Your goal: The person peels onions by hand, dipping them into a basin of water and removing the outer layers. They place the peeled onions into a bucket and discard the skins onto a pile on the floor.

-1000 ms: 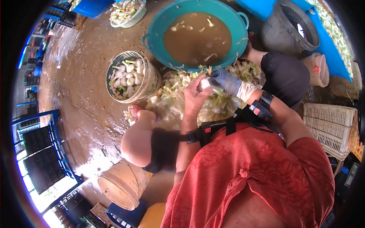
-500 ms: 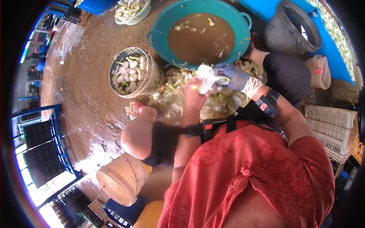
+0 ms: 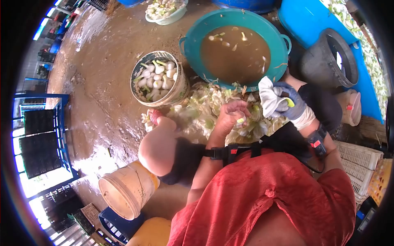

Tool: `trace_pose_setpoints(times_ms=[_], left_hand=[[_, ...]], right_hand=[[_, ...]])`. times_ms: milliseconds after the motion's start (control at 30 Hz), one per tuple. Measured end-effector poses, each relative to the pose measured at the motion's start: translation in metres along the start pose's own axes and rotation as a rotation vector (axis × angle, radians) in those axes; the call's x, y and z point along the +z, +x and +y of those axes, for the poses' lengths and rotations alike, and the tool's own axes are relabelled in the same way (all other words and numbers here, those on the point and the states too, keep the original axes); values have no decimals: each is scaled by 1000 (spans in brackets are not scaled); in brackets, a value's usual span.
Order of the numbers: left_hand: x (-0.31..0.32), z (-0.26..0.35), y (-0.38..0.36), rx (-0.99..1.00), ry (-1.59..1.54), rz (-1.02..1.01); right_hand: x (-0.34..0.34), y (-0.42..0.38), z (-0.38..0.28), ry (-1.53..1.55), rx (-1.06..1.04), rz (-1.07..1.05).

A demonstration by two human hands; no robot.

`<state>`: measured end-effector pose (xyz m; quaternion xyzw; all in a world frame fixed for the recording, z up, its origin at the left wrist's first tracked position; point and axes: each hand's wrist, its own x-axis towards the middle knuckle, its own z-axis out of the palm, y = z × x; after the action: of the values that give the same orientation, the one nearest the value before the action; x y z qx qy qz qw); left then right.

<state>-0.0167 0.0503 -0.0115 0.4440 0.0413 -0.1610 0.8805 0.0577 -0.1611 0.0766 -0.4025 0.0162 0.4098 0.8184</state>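
My right hand (image 3: 294,104), in a blue-grey glove with a pale cuff, is closed on a bunched white cloth (image 3: 269,98) beside the teal tub's near rim. A yellow-green stub (image 3: 290,102) shows between its fingers; whether a garlic bulb is attached is hidden. To the left, my bare left hand (image 3: 233,115) curls its fingers round a small pale piece of garlic stem (image 3: 241,121). Below both hands lies a heap of garlic peelings (image 3: 205,108). A bucket (image 3: 180,88) at left holds several white garlic bulbs (image 3: 158,80) with short green stems.
Brown water with floating scraps fills the wide teal tub (image 3: 193,53) ahead. A dark grey bucket (image 3: 314,67) stands right of it, against a blue sheet (image 3: 293,24). A bowl of peelings (image 3: 166,18) sits farther off. White crates (image 3: 357,158) and a tipped bucket (image 3: 119,197) flank me.
My hands have moved apart: the right has gone right with the white cloth, while the left has drawn away from it and lowered. The view has shifted slightly.
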Motion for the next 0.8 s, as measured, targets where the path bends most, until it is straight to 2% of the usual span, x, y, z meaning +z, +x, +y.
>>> trace_pose_setpoints(times_ms=[33, 100, 133, 167, 233, 300, 333, 367, 400, 433, 500, 533, 600, 667, 700, 800], left_hand=[[1, -2, 2, 25, -24, 42], [-17, -6, 9, 271, -146, 67], [-43, 3, 16, 285, -406, 92], [-71, 18, 21, 294, -669, 118], [-54, 76, 4, 516, -722, 410], [-47, 91, 10, 462, -885, 844], [-47, 86, 13, 389, -860, 906], [-84, 46, 13, 459, -745, 629], [-78, 42, 11, 375, -663, 563], [-59, 49, 19, 254, -678, 757], [-74, 27, 20, 227, -662, 566], [-71, 25, 22, 226, -671, 567], [-57, 35, 28, 124, -259, 800], [-56, 46, 35, 63, -355, 915], [-61, 44, 36, 56, -351, 956], [-76, 36, 30, 39, -433, 976]], right_hand=[[12, 1, -16, -173, -80, -51], [0, 10, -26, -491, -63, -59], [-11, 18, -24, -464, 154, 14], [-14, 26, -25, -737, 291, -1], [-66, 50, 2, -1570, 269, -420], [-66, 67, -4, -2129, 504, -464], [-68, 86, -19, -2027, 421, -490], [-68, 108, -30, -1901, 322, -369], [-65, 130, -46, -1889, 232, -297], [-63, 154, -61, -1874, 147, -222], [-70, 211, -80, -1821, 34, 43], [-82, 246, -86, -1880, -16, 67], [-90, 312, -87, -1942, -68, 77], [-85, 373, -82, -2079, 47, 215], [-87, 399, -77, -2073, 44, 195], [-97, 458, -40, -2258, -38, 316]])
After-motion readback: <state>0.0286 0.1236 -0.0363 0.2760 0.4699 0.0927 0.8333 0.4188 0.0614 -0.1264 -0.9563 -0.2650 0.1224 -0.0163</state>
